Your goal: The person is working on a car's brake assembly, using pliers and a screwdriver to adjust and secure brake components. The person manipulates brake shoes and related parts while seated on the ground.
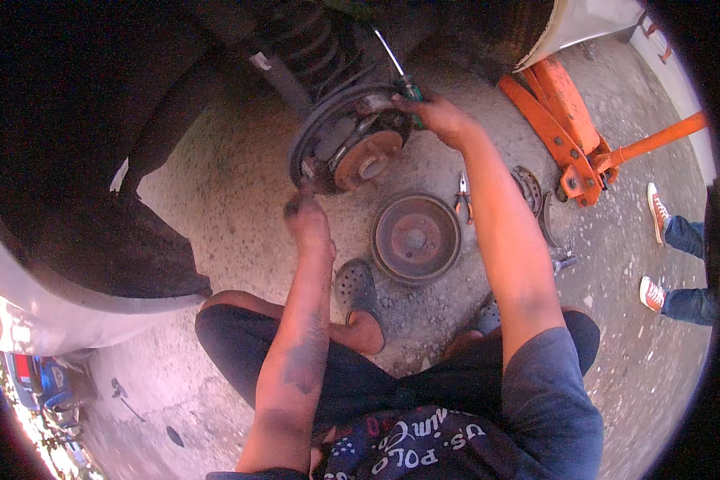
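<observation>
Above the ground, under the wheel arch, sits an exposed drum brake assembly (pixel 318 142) with a rusty round hub (pixel 370 160) at its middle. My right hand (pixel 446 120) is closed around the green handle of a screwdriver (pixel 390 53) at the assembly's upper right; the shaft points up and away from the hub. My left hand (pixel 306 220) is at the lower left edge of the assembly, fingers curled and dark with grime. What those fingers hold, if anything, is hidden. A removed brake drum (pixel 416 272) lies on the ground below the hub.
Pliers (pixel 463 192) lie right of the drum, near curved brake shoes (pixel 546 222) and a small metal tool (pixel 564 262). An orange floor jack (pixel 568 112) stands at the right, its handle reaching outward. Another person's legs and red shoes (pixel 653 293) are at far right.
</observation>
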A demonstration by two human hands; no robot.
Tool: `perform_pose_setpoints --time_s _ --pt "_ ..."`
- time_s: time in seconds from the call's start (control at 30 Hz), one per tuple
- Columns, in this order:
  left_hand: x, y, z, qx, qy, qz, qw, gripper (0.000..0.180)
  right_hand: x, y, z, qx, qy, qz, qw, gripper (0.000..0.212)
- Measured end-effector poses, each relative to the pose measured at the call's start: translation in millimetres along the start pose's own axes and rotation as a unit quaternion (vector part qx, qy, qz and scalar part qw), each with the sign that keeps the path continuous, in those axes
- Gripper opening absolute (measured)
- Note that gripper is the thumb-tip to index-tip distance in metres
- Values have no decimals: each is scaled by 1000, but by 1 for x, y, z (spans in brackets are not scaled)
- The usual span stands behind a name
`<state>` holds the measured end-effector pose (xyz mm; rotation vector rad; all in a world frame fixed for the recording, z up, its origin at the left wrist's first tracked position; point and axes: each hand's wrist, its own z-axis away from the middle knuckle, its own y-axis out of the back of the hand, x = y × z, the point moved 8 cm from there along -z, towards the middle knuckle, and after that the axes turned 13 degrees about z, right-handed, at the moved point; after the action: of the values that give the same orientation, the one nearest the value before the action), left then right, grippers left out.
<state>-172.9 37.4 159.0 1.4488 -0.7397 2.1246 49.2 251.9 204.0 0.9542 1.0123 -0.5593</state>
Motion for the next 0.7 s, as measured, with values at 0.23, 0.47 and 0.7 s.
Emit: perform_pose_setpoints --time_s 0.23,0.47,0.7 --pt "119 -50 24 -188 -316 -592 717 100 -20 11 22 57 7 92 994 71" --pt "141 -91 25 -244 -483 -738 404 121 -18 20 5 17 37 178 983 72" --pt "127 -137 33 -343 -612 -668 249 84 26 11 -21 -12 11 37 999 69"
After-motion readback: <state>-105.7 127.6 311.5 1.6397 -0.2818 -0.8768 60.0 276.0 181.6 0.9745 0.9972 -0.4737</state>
